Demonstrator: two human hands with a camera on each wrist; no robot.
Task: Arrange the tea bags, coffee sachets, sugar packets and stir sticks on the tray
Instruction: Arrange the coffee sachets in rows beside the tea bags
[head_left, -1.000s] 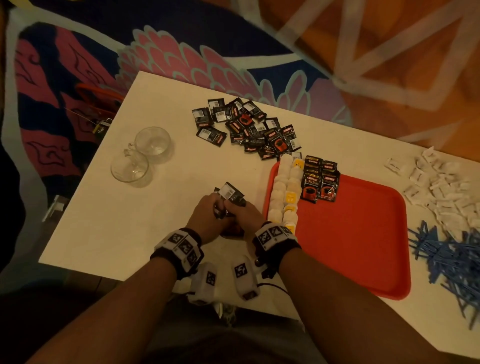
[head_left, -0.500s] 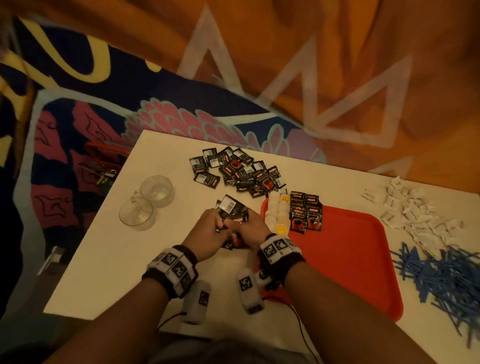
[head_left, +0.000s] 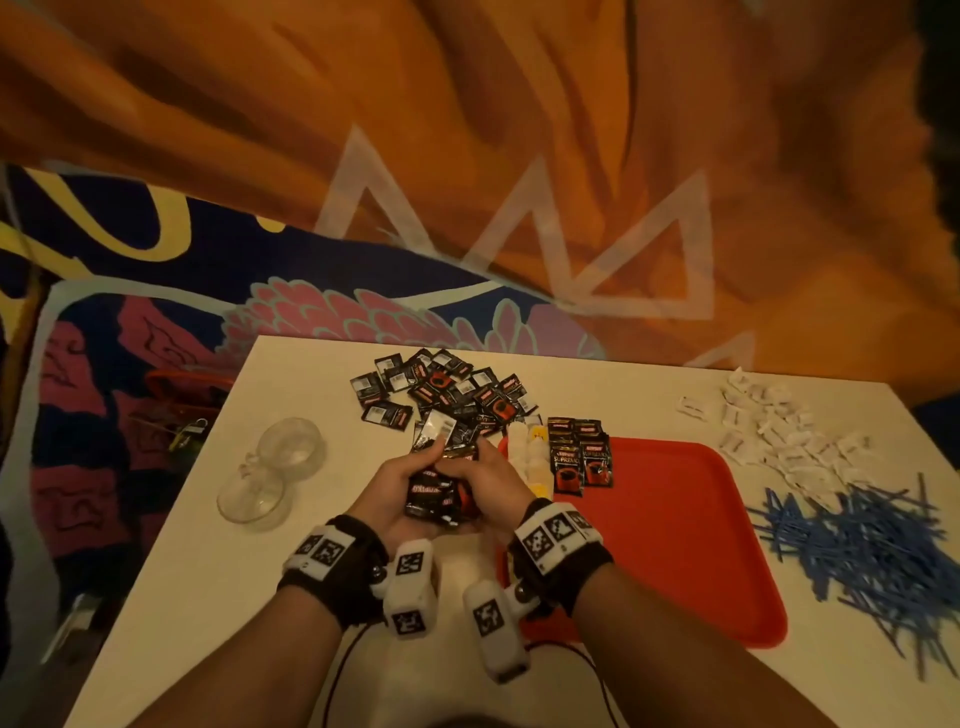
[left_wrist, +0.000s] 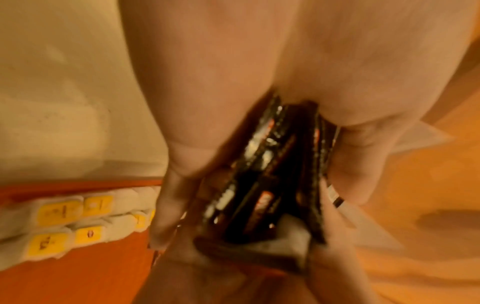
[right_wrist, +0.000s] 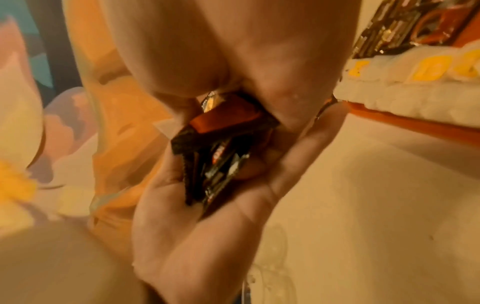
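Note:
Both hands hold one bundle of black coffee sachets (head_left: 439, 491) over the white table, just left of the red tray (head_left: 675, 519). My left hand (head_left: 410, 483) grips the bundle (left_wrist: 265, 174) from the left, and my right hand (head_left: 493, 480) curls round the bundle (right_wrist: 215, 154) from the right. On the tray's far left corner lie two rows of white tea bags with yellow tags (head_left: 527, 452) and stacked coffee sachets (head_left: 582, 454). A loose heap of coffee sachets (head_left: 447, 392) lies beyond my hands. White sugar packets (head_left: 769, 426) and blue stir sticks (head_left: 862, 545) lie right of the tray.
Two clear glass cups (head_left: 275, 467) lie on the table to the left of my hands. The white table (head_left: 208, 597) ends close in front of me and at the left. A patterned cloth (head_left: 156, 322) lies beyond it.
My hands have lifted the sachet bundle slightly and turned it so its printed front shows. The head view has tilted up, so the table sits lower in the picture.

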